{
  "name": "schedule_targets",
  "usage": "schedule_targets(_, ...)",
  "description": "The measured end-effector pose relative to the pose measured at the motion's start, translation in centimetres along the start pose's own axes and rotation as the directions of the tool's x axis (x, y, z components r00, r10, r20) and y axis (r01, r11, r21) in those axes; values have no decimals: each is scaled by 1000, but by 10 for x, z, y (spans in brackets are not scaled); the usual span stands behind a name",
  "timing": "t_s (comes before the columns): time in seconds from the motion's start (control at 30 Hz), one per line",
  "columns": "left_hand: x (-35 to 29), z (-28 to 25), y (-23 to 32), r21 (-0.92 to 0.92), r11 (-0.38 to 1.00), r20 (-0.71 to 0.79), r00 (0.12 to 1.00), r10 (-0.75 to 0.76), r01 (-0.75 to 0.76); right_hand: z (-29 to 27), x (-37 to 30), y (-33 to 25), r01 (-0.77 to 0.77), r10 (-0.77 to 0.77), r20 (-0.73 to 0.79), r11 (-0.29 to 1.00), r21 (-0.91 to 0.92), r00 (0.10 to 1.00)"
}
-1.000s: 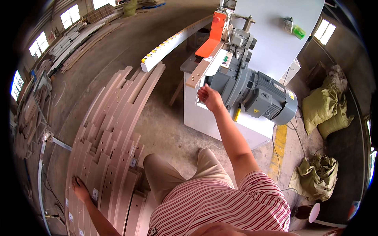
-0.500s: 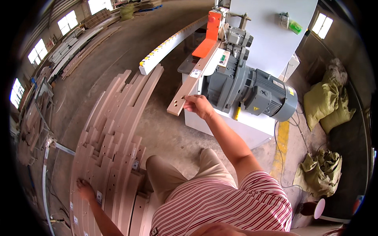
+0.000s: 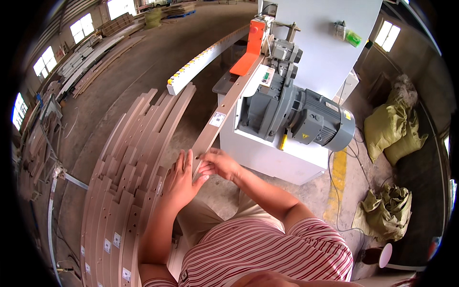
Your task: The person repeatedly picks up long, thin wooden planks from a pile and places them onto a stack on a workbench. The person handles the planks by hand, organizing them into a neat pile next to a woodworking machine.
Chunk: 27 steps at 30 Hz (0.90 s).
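Observation:
A long brown wooden board (image 3: 208, 130) with holes and a white label slants out from under the orange guard (image 3: 248, 59) of a machine. At the board's near end, my right hand (image 3: 221, 165) grips its right edge with bent fingers. My left hand (image 3: 180, 184) lies against the left side of the same end, fingers stretched out, thumb apart. Part of that end is hidden behind my hands. To the left, several similar boards (image 3: 138, 143) lie stacked in stepped rows, some with holes and white labels; my left forearm crosses over them.
A large grey motor (image 3: 318, 122) sits on the white machine base (image 3: 296, 160). A white rail (image 3: 196, 69) with yellow rollers extends beyond the stack. Yellowish sacks (image 3: 388, 131) stand at right, and a crumpled sack (image 3: 385, 210) lies nearer. Cables (image 3: 337, 201) trail on the floor.
The board has come nearer to me out of the machine, with my right hand at its end. My left hand has left the stack and reached the board.

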<state>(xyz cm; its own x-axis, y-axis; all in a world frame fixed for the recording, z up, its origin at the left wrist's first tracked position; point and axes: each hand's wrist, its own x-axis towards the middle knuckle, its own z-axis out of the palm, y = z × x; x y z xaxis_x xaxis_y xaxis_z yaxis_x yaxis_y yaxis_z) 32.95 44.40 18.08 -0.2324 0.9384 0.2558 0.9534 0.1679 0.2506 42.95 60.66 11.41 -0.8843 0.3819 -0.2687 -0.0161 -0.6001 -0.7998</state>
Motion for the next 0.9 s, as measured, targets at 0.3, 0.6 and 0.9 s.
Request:
schedule_targets(0.3,-56,-16,-18,-168,925,224,927,-300,340,7,4,10,-29,29,108,1000,-2,994)
schedule_targets(0.6,-125,-47,-24,-151,923,251,917,-309,353,-34,37,-25,138,-126,-150,988,73,981)
schedule_targets(0.9,-192,-75,-31,-24,860,354,809,-469,509,-32,36,-39,144,-139,-215,990,5,967)
